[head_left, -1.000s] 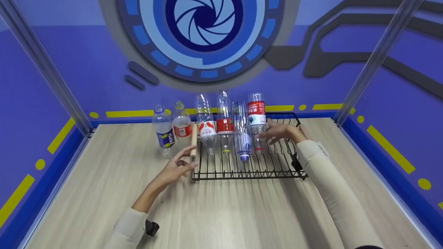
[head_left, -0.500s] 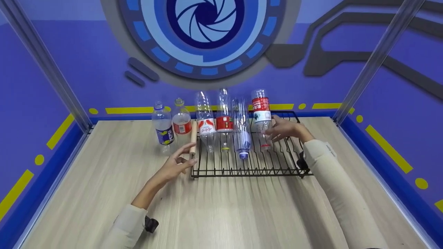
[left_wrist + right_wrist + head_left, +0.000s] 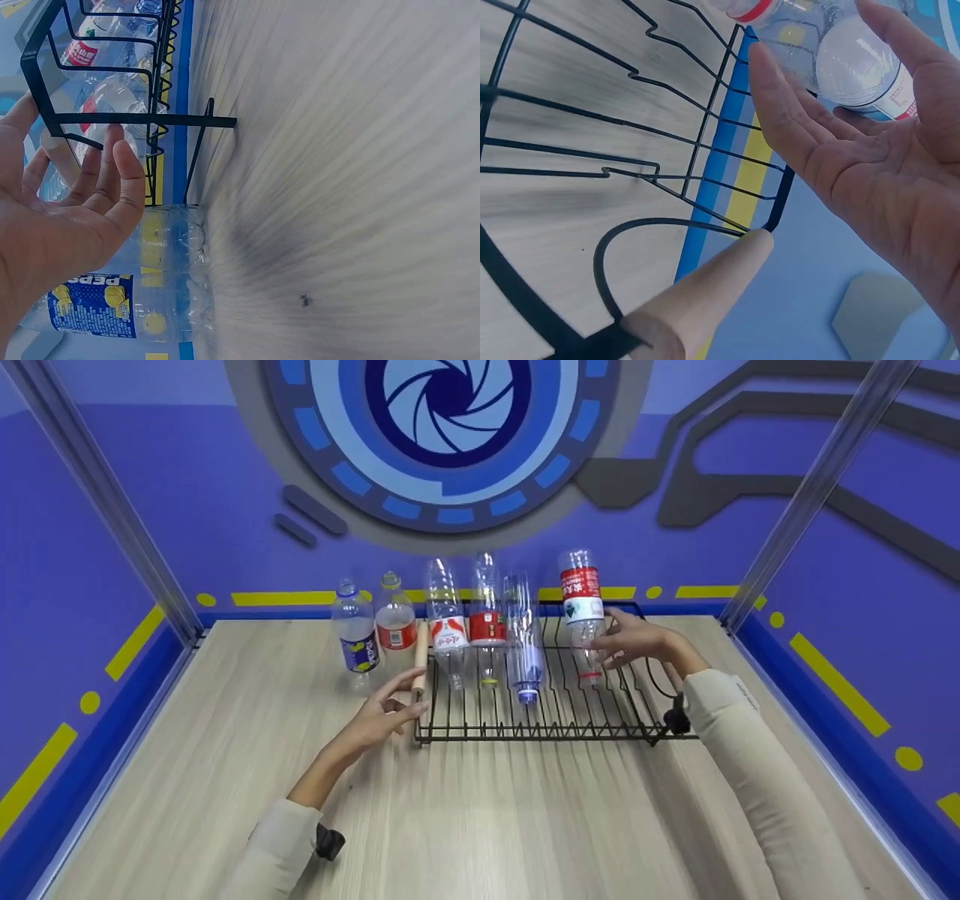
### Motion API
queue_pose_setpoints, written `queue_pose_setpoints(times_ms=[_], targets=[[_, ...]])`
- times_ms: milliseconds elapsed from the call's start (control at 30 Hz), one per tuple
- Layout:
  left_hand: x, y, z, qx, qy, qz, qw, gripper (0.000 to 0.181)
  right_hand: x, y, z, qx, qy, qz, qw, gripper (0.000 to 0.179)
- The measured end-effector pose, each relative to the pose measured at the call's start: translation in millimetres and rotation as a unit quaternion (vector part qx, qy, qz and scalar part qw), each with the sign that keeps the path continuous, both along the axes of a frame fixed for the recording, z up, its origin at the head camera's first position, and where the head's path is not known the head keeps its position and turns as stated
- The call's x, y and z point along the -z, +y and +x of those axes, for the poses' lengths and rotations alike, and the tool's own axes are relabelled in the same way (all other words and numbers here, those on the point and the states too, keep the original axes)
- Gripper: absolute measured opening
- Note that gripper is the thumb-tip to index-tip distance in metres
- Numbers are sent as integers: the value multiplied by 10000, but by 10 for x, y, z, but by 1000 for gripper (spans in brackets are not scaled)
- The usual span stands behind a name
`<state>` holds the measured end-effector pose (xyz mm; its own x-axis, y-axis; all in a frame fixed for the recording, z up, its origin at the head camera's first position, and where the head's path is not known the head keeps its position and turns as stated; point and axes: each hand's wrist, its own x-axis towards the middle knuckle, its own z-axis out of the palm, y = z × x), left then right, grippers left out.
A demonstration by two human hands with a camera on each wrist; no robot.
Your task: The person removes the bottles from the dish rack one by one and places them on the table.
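Note:
My left hand (image 3: 375,724) is at the pale wooden handle (image 3: 421,656) on the left end of a black wire rack (image 3: 540,739), thumb and fingers curled about its corner. In my right hand (image 3: 637,641) is a clear plastic bottle (image 3: 582,585) with a red and white label, held upside down over the rack's right part. Its red neck ring points down. Three more clear bottles stand neck down in the rack: one with a white and red label (image 3: 448,634), one with a red label (image 3: 487,628), and one with a blue cap (image 3: 528,696).
Left of the rack, two bottles stand upright on the wooden table (image 3: 465,817): one with a blue label (image 3: 361,654), one with a red label (image 3: 397,637). Another wooden handle (image 3: 705,296) is at the rack's right end. A patterned blue wall (image 3: 510,562) stands close behind.
My right hand has moved to the right with the upside-down bottle, widening the gap from the blue-capped bottle. My left hand stays at the wooden handle.

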<state>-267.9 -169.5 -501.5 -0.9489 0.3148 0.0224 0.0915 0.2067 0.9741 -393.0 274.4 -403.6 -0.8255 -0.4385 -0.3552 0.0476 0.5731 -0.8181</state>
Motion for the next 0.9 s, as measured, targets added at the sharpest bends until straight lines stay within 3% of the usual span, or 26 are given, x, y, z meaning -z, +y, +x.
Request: queue_pose_setpoints(times_ms=[467,900], targets=[[-27,2,8,-60,-65,-62,9999,65,-153,54,164,-171,327,-433,9984,91],[-12,4,12,-91,10,-163,9998,63,-261,-114,337,-883,984,-177,9911,85]])
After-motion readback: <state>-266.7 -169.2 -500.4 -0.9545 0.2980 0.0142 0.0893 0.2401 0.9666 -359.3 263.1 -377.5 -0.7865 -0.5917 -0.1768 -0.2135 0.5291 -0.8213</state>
